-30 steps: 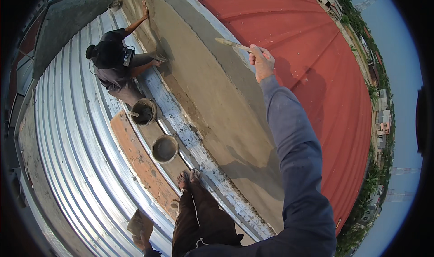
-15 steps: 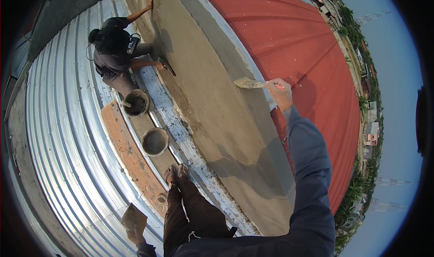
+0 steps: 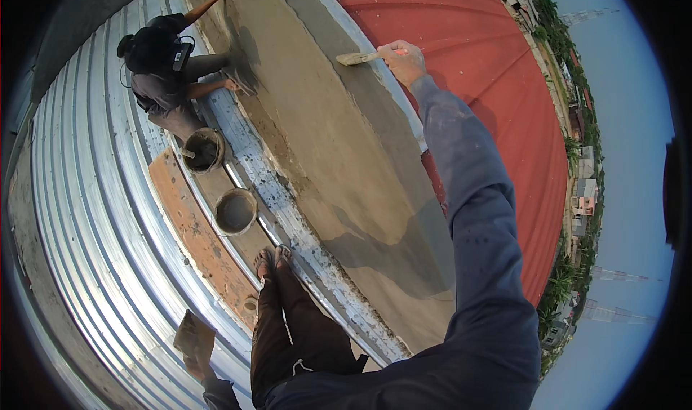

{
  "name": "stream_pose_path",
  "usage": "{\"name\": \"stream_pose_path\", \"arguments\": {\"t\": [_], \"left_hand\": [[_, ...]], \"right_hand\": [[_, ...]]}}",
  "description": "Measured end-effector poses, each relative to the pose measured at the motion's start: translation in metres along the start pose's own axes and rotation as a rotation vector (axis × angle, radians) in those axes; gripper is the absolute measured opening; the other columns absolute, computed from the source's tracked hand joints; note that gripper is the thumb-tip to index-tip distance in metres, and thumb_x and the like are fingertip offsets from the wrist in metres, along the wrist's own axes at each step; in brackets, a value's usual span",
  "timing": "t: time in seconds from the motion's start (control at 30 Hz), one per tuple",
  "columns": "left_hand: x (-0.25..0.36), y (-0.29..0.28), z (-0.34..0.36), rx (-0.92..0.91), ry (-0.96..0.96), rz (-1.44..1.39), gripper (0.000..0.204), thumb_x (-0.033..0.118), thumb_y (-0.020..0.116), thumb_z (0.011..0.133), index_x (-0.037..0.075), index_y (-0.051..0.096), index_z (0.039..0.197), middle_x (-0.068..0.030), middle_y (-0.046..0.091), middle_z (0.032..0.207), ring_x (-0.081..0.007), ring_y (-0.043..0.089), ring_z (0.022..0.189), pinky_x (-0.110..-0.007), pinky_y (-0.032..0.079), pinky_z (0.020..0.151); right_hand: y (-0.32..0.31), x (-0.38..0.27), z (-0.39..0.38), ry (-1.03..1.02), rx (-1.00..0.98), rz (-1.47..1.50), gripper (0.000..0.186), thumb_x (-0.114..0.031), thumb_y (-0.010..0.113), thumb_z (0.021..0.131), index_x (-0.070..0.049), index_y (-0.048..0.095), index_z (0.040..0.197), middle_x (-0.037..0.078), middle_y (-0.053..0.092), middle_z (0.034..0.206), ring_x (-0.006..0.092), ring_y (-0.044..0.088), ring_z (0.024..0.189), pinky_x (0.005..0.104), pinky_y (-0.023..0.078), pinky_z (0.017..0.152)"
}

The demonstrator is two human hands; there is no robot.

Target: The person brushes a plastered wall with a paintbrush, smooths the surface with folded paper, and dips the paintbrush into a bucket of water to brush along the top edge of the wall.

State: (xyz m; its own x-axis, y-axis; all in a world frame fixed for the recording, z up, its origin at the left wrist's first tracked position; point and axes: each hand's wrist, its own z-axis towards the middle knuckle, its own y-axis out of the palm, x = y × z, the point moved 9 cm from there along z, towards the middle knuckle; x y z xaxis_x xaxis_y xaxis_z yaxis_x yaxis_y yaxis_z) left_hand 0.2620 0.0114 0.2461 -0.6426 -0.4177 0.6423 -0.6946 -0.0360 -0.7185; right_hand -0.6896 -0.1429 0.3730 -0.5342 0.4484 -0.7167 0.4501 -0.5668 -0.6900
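My right hand [image 3: 404, 64] is closed round the handle of a paintbrush [image 3: 355, 59] at the end of my outstretched arm. The brush's bristles lie at the darker, damp-looking strip near the upper edge of the plastered wall [image 3: 317, 107]; whether they touch it I cannot tell. Low on the left, my left hand [image 3: 199, 361] grips a flat, squarish brown board [image 3: 193, 332], held out over the metal roofing. How its fingers sit on the board is mostly hidden.
Ribbed metal roofing [image 3: 94, 194] spreads left, red roofing [image 3: 476, 86] beyond the wall. Ahead, a co-worker [image 3: 162, 71] crouches with a trowel [image 3: 241, 80]. Two buckets [image 3: 236, 212] stand before my feet [image 3: 272, 260], beside an orange-brown plank [image 3: 198, 223].
My right hand has carried the brush farther ahead and leftward along the wall's top. The co-worker's trowel has moved and turned at the wall's foot. The whole view has shifted slightly.
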Motion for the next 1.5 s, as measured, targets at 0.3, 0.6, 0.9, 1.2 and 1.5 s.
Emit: {"name": "stream_pose_path", "arguments": {"t": [0.3,0.6,0.9,1.2,1.5], "left_hand": [[-0.044,0.007,-0.027,-0.045,-0.078,-0.023,0.049,0.037,0.069,0.078,-0.005,0.056,0.099,-0.0148,0.061,0.091,-0.0227,0.056,0.081,-0.036,0.045,0.074],[-0.007,0.016,-0.002,-0.075,-0.054,0.013,0.051,0.042,0.067,0.078,-0.006,0.058,0.093,-0.0153,0.06,0.085,-0.0235,0.055,0.076,-0.037,0.045,0.072],[-0.028,0.002,0.018,-0.011,-0.05,0.053,0.053,0.042,0.067,0.077,-0.006,0.058,0.096,-0.0162,0.061,0.085,-0.0244,0.055,0.076,-0.038,0.045,0.072],[0.0,0.017,0.032,-0.101,0.062,0.137,0.057,0.043,0.067,0.077,-0.007,0.057,0.103,-0.0194,0.061,0.096,-0.0276,0.057,0.085,-0.039,0.045,0.077],[0.017,0.012,0.03,-0.084,-0.014,0.0,0.053,0.041,0.062,0.079,-0.006,0.058,0.102,-0.018,0.061,0.096,-0.0284,0.057,0.088,-0.038,0.042,0.08]], "right_hand": [[-0.116,0.079,-0.223,0.281,-0.301,-0.109,0.02,-0.02,0.063,0.077,0.0,0.064,0.077,0.003,0.06,0.065,0.0075,0.052,0.057,0.0245,0.043,0.053],[-0.062,0.021,-0.093,0.097,-0.078,0.022,0.022,-0.023,0.064,0.077,-0.002,0.065,0.081,0.004,0.059,0.064,0.0107,0.053,0.058,0.0265,0.043,0.055],[-0.154,0.11,-0.284,0.366,-0.251,-0.133,0.022,-0.023,0.064,0.077,-0.001,0.065,0.077,0.003,0.056,0.06,0.0081,0.051,0.058,0.0256,0.043,0.055],[-0.096,0.026,-0.162,0.24,-0.111,0.135,0.021,-0.023,0.065,0.076,-0.003,0.065,0.08,0.001,0.059,0.061,0.007,0.052,0.058,0.0243,0.042,0.054],[-0.03,0.03,-0.09,0.058,-0.138,-0.056,0.027,-0.027,0.065,0.072,-0.002,0.065,0.081,0.006,0.062,0.069,0.0127,0.057,0.066,0.0282,0.046,0.062]]}}
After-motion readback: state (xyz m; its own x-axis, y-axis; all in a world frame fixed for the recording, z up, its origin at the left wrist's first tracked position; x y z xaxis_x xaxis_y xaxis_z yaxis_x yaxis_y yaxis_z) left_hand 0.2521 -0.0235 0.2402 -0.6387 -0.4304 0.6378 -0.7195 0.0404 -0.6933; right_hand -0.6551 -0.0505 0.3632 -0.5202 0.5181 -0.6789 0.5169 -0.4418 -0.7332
